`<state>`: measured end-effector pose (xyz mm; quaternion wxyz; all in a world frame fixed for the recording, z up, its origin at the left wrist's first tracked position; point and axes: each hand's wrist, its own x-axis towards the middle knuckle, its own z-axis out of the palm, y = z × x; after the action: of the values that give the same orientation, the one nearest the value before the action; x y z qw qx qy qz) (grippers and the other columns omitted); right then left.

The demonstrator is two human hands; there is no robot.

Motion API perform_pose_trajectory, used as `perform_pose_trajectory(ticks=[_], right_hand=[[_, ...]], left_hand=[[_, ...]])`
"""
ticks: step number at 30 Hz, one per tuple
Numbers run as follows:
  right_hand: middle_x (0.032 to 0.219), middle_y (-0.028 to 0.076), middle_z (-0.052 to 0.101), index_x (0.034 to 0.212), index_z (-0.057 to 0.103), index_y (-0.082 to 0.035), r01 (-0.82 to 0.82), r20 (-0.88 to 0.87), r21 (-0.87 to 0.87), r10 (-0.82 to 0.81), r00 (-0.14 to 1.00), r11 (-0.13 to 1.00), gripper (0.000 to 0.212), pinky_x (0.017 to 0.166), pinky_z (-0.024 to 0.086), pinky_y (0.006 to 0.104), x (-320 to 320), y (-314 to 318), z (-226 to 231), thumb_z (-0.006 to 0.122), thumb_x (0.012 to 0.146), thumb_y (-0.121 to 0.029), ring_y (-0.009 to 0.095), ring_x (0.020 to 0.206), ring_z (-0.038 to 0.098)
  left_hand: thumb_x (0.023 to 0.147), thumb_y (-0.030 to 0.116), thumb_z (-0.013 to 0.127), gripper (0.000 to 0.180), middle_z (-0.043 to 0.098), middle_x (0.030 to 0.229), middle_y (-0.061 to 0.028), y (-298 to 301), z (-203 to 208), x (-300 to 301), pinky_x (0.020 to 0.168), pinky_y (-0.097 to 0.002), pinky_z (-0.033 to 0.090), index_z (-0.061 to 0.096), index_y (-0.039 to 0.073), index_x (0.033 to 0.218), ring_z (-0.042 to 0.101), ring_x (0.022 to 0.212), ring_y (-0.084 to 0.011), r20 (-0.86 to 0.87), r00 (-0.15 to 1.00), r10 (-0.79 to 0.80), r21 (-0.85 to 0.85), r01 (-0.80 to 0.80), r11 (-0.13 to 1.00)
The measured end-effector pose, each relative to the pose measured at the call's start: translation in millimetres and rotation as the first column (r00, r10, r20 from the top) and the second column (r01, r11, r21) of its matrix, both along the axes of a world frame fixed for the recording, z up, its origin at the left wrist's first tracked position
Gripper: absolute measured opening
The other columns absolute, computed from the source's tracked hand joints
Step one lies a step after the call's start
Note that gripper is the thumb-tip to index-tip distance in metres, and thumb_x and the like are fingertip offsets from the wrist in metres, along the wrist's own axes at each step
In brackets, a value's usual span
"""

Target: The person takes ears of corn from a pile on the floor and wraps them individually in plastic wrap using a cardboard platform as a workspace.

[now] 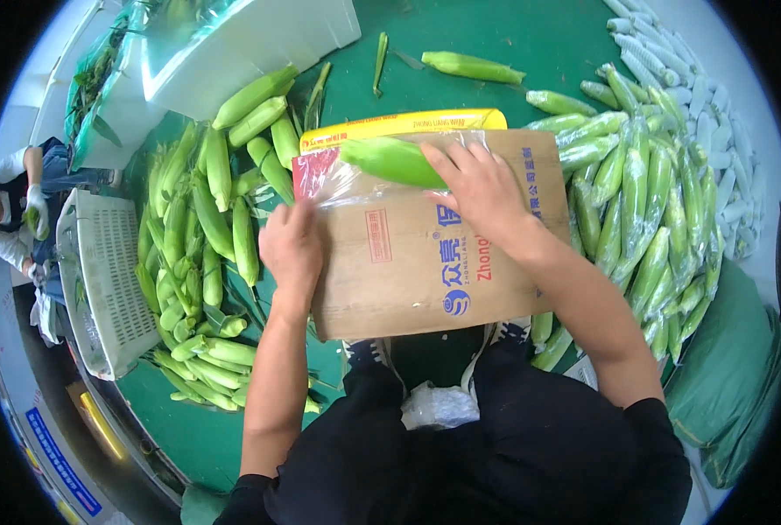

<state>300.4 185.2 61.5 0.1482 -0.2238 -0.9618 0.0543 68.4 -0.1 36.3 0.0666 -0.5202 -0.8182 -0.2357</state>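
Note:
A green-husked ear of corn [390, 163] lies across the far part of a brown cardboard box [382, 289] in front of me. Clear plastic film [325, 179] is under and around the ear and runs to the box's left edge. My right hand [482, 188] curls its fingers over the ear's right end. At the film's left edge my left hand [292, 243] is closed, seemingly pinching the film; its fingertips are mostly hidden. Just behind the ear, a long yellow roll [408, 125] lies along the box's far edge.
Unwrapped corn ears [215, 219] are heaped at left, and film-wrapped ears [636, 192] at right. A white foam box [259, 52] stands far left, near a white plastic basket [115, 280]. Pale cobs [714, 131] line the far right. Another person [23, 192] is at the left edge.

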Motion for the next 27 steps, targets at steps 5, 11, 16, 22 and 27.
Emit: perform_pose_trajectory(ticks=[5,11,16,22,27], right_hand=[[0.106,0.010,0.060,0.133,0.054,-0.012,-0.271,0.197,-0.334,0.348,0.916,0.903,0.060,0.082,0.052,0.0406,26.0,-11.4,16.0,0.076,0.081,-0.032,0.029,0.101,0.060],[0.107,0.008,0.058,0.115,0.067,-0.008,-0.387,-0.103,-0.132,0.376,0.921,0.912,0.056,0.086,0.048,0.0393,32.8,-8.1,9.4,0.082,0.072,-0.042,0.029,0.098,0.058],[0.107,0.010,0.060,0.114,0.063,-0.005,0.020,-0.495,-0.200,-0.119,0.861,0.980,0.046,0.086,0.048,0.0366,38.4,8.9,2.0,0.079,0.081,-0.033,0.026,0.096,0.058],[0.105,0.006,0.063,0.119,0.058,-0.005,0.106,-0.555,-0.618,-0.528,0.643,0.779,0.037,0.080,0.048,0.0332,45.3,53.3,2.5,0.069,0.094,-0.031,0.016,0.097,0.058],[0.099,0.002,0.064,0.115,0.060,-0.003,0.009,-0.506,-0.792,-0.665,0.549,0.610,0.030,0.077,0.047,0.0247,46.0,51.8,-13.6,0.066,0.097,-0.026,0.008,0.088,0.058]], left_hand=[[0.099,0.007,0.057,0.010,0.067,0.097,-0.0128,-11.9,27.6,57.1,0.079,-0.0288,0.051,0.061,0.000,0.106,0.066,0.087,-0.0190,0.803,0.564,-0.194,0.450,-0.359,0.818],[0.091,0.041,0.064,0.050,0.062,0.116,-0.0184,11.9,44.0,118.1,0.094,-0.0463,0.046,0.055,0.003,0.123,0.059,0.107,-0.0359,0.132,0.847,-0.515,-0.010,0.520,0.854],[0.082,0.065,0.064,0.086,0.055,0.131,-0.0197,82.3,45.7,88.3,0.107,-0.0499,0.034,0.047,0.005,0.141,0.044,0.130,-0.0355,0.106,0.899,-0.425,-0.349,0.434,0.831],[0.097,0.051,0.054,0.050,0.060,0.132,-0.0118,199.1,71.7,42.4,0.089,-0.0476,0.052,0.062,0.011,0.125,0.061,0.114,-0.0341,0.122,0.977,-0.173,-0.284,0.202,0.937],[0.070,0.073,0.071,0.092,0.064,0.126,-0.0172,178.3,18.7,43.8,0.106,-0.0467,0.042,0.056,0.011,0.136,0.055,0.124,-0.0374,-0.199,0.873,-0.446,-0.167,0.418,0.893]])
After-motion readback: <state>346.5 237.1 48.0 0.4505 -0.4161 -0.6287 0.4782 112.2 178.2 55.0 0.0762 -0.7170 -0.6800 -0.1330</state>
